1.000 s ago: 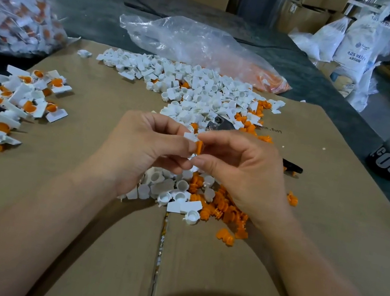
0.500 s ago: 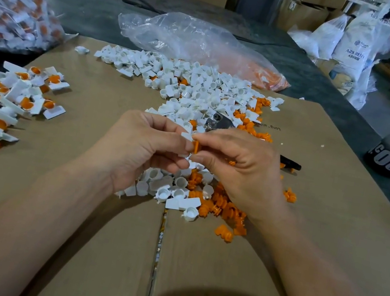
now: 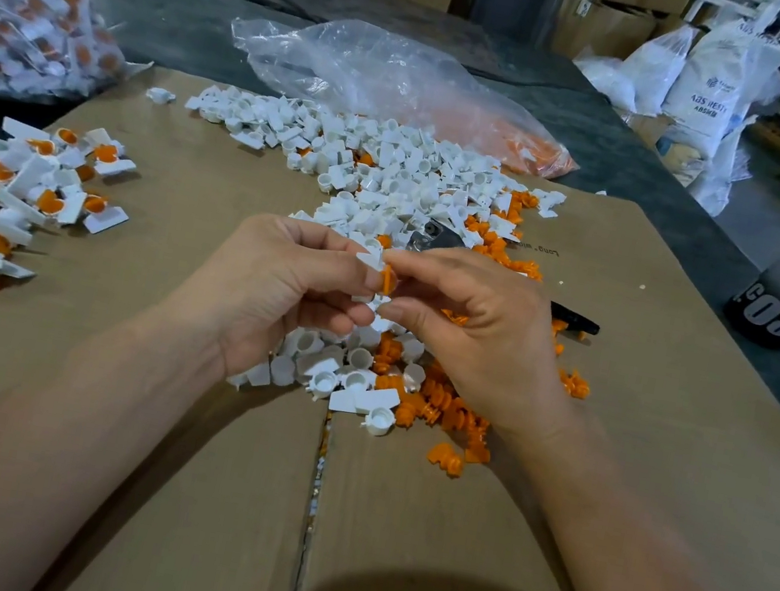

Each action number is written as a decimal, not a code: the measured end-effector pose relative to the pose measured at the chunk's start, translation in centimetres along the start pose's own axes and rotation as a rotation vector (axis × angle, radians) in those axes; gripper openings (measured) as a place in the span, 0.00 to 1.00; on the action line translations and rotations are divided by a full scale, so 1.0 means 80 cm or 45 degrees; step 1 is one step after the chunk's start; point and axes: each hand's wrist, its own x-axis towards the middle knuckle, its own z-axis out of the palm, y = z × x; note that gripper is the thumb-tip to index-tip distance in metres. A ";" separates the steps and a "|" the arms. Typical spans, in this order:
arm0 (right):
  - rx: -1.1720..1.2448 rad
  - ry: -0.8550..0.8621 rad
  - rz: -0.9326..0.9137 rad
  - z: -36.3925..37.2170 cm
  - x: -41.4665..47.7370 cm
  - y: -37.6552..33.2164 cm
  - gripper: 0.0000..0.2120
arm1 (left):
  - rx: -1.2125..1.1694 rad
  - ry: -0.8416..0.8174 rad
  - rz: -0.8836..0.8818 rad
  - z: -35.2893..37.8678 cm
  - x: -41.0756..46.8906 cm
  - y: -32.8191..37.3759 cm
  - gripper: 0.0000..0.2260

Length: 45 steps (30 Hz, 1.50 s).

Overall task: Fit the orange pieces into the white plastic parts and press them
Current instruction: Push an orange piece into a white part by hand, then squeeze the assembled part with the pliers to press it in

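Left hand point(image 3: 274, 290), at the centre of the frame, has its fingers curled round one white plastic part point(image 3: 368, 258), held between thumb and forefinger above the work surface. Right hand point(image 3: 480, 332), immediately to the right, pinches one orange piece point(image 3: 386, 280) between thumb and forefinger. The orange piece is in contact with the right side of the white plastic part. How far it is seated cannot be determined, as the fingertips cover the joint. Both forearms enter from the lower edge of the frame.

Work surface: a flattened cardboard sheet point(image 3: 190, 468) with a seam running up from the lower centre.

Stock on the sheet:
- Loose white parts point(image 3: 390, 165): a wide heap in the upper centre, extending down beneath the hands.
- Loose orange pieces point(image 3: 441, 408): a heap below the right hand, mixed with white parts at its left edge. More lie along the right margin of the white heap.
- Assembled parts point(image 3: 21, 188): white with orange inserts visible, grouped at the left edge of the frame, well apart from the hands.

A tool point(image 3: 432, 237) with a metal head and a black handle lies behind the right hand, partly hidden by it. A clear plastic bag point(image 3: 394, 82) holding orange material lies beyond the white heap on the dark table point(image 3: 192, 15). A second bag point(image 3: 11, 9), filled with white-and-orange items, occupies the upper left corner. White sacks point(image 3: 700, 89) stand in the upper right.
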 end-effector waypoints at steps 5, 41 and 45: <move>0.040 -0.006 0.051 0.000 0.000 -0.001 0.16 | -0.034 0.000 -0.008 -0.001 0.000 0.001 0.09; -0.128 0.080 0.720 -0.056 0.012 0.015 0.11 | 0.024 0.021 0.072 -0.002 0.001 -0.005 0.05; -0.324 -0.093 0.913 -0.075 0.010 0.032 0.20 | 0.031 0.022 0.083 -0.003 0.003 -0.007 0.05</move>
